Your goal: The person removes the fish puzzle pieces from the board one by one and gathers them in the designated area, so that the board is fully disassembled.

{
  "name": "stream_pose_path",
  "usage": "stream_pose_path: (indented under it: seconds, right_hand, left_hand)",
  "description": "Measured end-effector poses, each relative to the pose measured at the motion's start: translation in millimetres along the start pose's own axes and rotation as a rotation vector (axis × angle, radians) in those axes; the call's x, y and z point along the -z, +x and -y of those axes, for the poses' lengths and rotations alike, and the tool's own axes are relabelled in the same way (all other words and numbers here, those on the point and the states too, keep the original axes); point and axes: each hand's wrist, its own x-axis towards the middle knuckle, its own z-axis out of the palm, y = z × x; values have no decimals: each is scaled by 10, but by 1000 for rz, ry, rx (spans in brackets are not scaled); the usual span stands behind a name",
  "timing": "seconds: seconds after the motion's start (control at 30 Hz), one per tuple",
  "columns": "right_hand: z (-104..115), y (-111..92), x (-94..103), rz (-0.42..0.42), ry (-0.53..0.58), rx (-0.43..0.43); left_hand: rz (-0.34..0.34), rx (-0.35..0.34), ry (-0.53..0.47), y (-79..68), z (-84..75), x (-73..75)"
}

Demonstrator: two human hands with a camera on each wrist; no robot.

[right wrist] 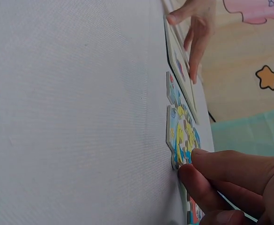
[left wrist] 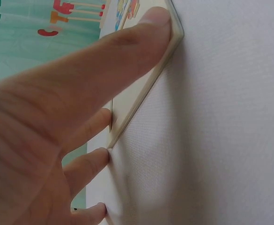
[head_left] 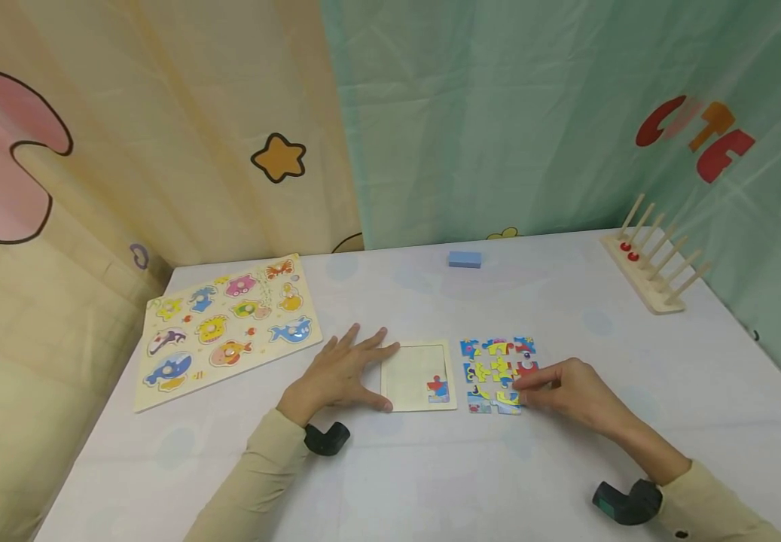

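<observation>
My left hand (head_left: 339,376) spreads its fingers at the left side of a pale wooden puzzle tray (head_left: 404,376). Its thumb (left wrist: 151,28) rests on the tray's near corner. One puzzle piece (head_left: 438,389), red and blue, lies in the tray's lower right corner. Right of the tray, several colourful jigsaw pieces (head_left: 496,346) lie in loose rows on the table. At their right edge, my right hand (head_left: 573,395) pinches a puzzle piece (right wrist: 178,157) between thumb and index finger, close to the tabletop. The fingertips hide part of that piece.
A wooden board with animal-shaped knob pieces (head_left: 261,290) lies at the left. A blue block (head_left: 465,260) sits near the back edge. At the back right stands a wooden peg stand (head_left: 651,282) with red beads. Printed curtains (head_left: 431,135) hang behind the table.
</observation>
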Motion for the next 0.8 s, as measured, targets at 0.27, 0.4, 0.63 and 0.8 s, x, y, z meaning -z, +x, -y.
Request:
stream_pose_path:
  seconds: [0.27, 0.4, 0.63, 0.8]
  right_hand:
    - [8, 8, 15, -21, -39, 19]
    - [61, 34, 3, -30, -47, 43]
    - [264, 150, -99, -15, -27, 134]
    - [413, 276, -274, 7, -28, 179]
  left_hand:
    - [1, 2, -7, -3, -1, 4]
    - [0, -1, -9, -5, 0, 3]
    - [5, 1, -3, 0, -2, 6]
    - [5, -1, -12, 1, -5, 3]
